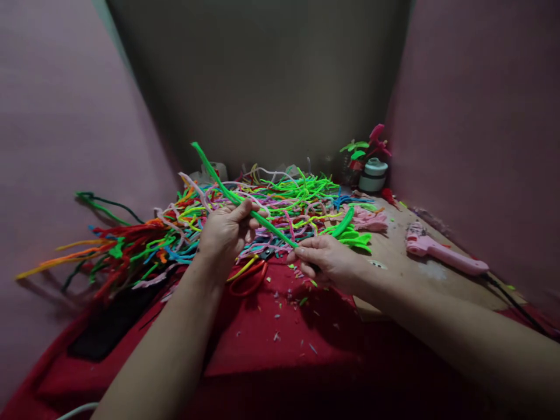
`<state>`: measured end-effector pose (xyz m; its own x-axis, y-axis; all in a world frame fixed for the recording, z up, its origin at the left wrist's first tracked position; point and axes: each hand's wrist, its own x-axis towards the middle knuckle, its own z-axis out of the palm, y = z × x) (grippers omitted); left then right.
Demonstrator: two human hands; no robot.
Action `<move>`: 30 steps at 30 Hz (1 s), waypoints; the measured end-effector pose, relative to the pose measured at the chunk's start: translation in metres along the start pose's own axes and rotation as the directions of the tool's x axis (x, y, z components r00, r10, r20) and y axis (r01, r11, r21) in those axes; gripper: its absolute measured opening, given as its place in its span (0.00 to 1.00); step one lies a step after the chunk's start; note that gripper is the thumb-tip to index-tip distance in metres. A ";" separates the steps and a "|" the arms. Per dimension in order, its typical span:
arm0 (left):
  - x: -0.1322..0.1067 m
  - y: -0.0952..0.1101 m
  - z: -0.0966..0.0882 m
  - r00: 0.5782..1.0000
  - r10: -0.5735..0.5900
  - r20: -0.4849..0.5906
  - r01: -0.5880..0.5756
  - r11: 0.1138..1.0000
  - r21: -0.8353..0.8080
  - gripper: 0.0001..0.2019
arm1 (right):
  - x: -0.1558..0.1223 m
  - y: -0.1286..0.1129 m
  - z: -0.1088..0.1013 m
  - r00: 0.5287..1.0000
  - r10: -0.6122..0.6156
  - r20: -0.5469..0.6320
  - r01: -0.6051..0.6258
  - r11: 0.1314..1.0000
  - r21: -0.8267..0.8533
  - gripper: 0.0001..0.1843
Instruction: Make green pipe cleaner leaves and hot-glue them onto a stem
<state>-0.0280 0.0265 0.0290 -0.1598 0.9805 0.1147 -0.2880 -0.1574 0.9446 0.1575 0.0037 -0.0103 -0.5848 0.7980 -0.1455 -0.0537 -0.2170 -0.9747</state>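
A bright green pipe cleaner [275, 230] stretches slantwise between my hands, its free end rising to the upper left. My left hand [227, 227] pinches it near the middle, thumb on top. At its lower right end, my right hand [326, 261] grips it between thumb and fingers. Just below and between the hands lie scissors [249, 277] with red and yellow handles, their blades partly hidden. Folded green pipe cleaner pieces [352, 236] rest beyond my right hand. A large tangle of many-coloured pipe cleaners [271, 198] spreads behind both hands.
A pink glue gun [446, 254] with a black cord lies on a tan board [402, 286] at right. Behind it stand a pale jar [374, 175] and a pipe-cleaner flower [378, 140]. A dark flat object [109, 326] lies on the red cloth [280, 350], among scattered clippings.
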 end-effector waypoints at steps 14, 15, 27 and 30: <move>0.002 -0.018 -0.001 0.975 -0.110 0.191 0.111 0.994 0.009 0.11 | -0.012 -0.012 -0.010 0.947 -0.053 0.316 0.088 0.991 -0.097 0.14; 0.000 -0.020 0.002 0.964 -0.138 0.225 0.140 0.990 0.007 0.11 | -0.008 -0.013 -0.011 0.948 -0.081 0.308 0.099 0.994 -0.043 0.15; -0.011 -0.041 0.017 0.859 -0.162 0.486 0.195 0.981 -0.019 0.14 | 0.024 -0.006 0.004 0.996 -0.054 -0.077 0.076 0.946 0.314 0.11; -0.010 -0.043 0.014 0.920 -0.119 0.374 0.086 0.991 0.105 0.14 | 0.025 -0.003 0.000 0.992 -0.076 -0.100 0.102 0.952 0.288 0.11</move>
<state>-0.0003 0.0252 -0.0086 0.2405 0.9647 0.1077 -0.1994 -0.0595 0.9781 0.1428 0.0240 -0.0107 -0.4951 0.8644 -0.0876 -0.3434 -0.2873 -0.8942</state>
